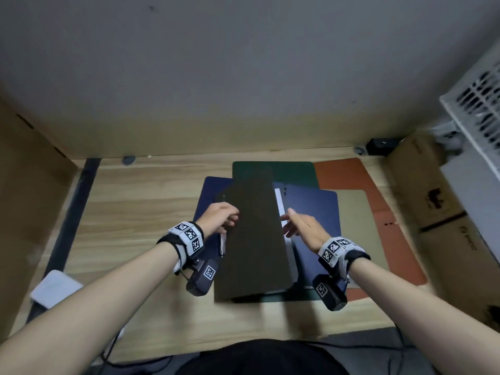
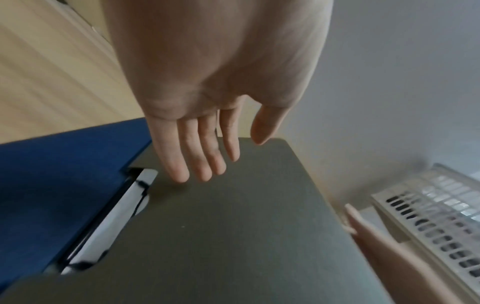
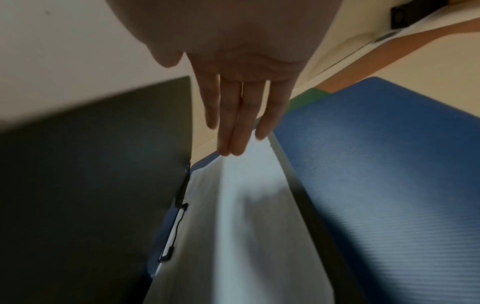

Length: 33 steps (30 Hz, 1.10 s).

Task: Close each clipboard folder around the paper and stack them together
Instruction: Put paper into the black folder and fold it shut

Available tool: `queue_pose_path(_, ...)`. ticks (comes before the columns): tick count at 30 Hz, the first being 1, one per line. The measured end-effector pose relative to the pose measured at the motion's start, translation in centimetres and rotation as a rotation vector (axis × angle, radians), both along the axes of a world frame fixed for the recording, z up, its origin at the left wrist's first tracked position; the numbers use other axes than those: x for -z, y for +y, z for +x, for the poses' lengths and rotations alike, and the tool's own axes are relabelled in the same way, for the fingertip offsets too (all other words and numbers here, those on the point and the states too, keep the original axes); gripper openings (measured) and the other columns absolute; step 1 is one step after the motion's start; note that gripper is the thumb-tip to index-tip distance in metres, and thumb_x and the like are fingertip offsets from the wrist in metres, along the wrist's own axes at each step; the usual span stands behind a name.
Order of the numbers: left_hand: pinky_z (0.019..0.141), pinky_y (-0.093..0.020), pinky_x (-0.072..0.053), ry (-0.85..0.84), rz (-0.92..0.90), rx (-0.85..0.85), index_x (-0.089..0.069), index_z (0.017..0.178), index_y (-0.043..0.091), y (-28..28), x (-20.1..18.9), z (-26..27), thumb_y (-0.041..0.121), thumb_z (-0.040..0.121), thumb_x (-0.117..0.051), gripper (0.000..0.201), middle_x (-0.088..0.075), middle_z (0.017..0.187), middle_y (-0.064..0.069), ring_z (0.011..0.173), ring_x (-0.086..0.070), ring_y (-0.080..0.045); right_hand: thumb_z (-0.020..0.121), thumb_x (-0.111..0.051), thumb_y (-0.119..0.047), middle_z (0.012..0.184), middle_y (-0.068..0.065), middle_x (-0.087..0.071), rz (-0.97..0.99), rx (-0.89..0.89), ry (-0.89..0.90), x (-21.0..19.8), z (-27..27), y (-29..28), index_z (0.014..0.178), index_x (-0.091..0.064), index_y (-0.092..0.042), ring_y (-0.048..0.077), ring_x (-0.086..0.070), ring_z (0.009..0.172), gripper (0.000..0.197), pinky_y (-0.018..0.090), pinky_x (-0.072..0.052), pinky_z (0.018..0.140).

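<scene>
Both forearms reach forward over the table [image 1: 140, 190]. Left hand [image 1: 219, 216] has straight, relaxed fingers [image 2: 197, 156] resting on the dark folder cover [image 1: 257, 239], gripping nothing. Right hand [image 1: 303, 226] is also flat, fingers [image 3: 233, 123] extended over the white paper [image 3: 249, 216], just right of the cover. Blue folder [image 1: 313, 212] lies open beneath both hands; green [image 1: 273, 170] and orange [image 1: 349, 174] folders lie beyond them.

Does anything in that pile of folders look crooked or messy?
Yes. The dark folder cover is caught mid-swing, tilted over white paper, and the blue, green and orange folders beneath lie fanned out, not squared up.
</scene>
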<state>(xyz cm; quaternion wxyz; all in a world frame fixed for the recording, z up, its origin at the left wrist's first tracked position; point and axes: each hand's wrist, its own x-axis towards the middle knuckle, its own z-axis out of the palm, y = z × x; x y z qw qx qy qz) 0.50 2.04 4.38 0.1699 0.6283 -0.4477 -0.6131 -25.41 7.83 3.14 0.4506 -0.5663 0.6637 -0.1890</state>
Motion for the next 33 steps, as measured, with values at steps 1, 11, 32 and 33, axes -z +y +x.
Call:
queue_pose_path(1,0.061,-0.029,-0.045,-0.036,0.005,-0.004,-0.069,0.103,0.009,0.1,1.0,-0.3,0.022,0.093,-0.056,0.021,-0.067,0.094,-0.006,0.080,-0.060,-0.019,0.102,-0.026,-0.051,0.085,0.011,-0.073,0.011,0.017,0.039,0.3,-0.5,0.0,0.094,-0.069,-0.005,0.026,-0.066,0.079,0.064,0.039,-0.049,0.081)
queue_pose_path(11,0.089,-0.033,-0.048,-0.187,-0.008,-0.350,-0.063,0.110,0.013,3.6,8.5,0.0,0.014,0.078,-0.064,0.032,-0.061,0.118,-0.005,0.104,-0.061,-0.024,0.089,-0.055,-0.011,0.112,0.013,-0.067,0.199,0.048,0.274,6.5,-1.3,0.5,0.111,-0.068,-0.012,0.033,-0.059,0.108,0.026,0.037,-0.046,0.093)
queue_pose_path(32,0.090,-0.045,-0.057,0.019,0.109,-0.589,-0.077,0.098,0.034,1.5,9.0,12.8,0.020,0.063,-0.061,0.040,-0.078,0.096,-0.007,0.092,-0.072,-0.032,0.084,-0.069,-0.024,0.102,0.016,-0.070,0.215,0.059,0.267,8.9,11.3,-5.1,0.098,-0.062,-0.014,0.038,-0.066,0.096,0.018,0.052,-0.057,0.083)
queue_pose_path(33,0.087,-0.042,-0.056,0.001,0.099,-0.581,-0.076,0.104,0.034,1.1,9.1,14.3,0.021,0.062,-0.060,0.047,-0.077,0.096,-0.006,0.090,-0.071,-0.031,0.085,-0.069,-0.024,0.104,0.015,-0.071,0.201,0.059,0.251,8.8,13.0,-5.5,0.102,-0.063,-0.012,0.037,-0.066,0.096,0.022,0.051,-0.057,0.083)
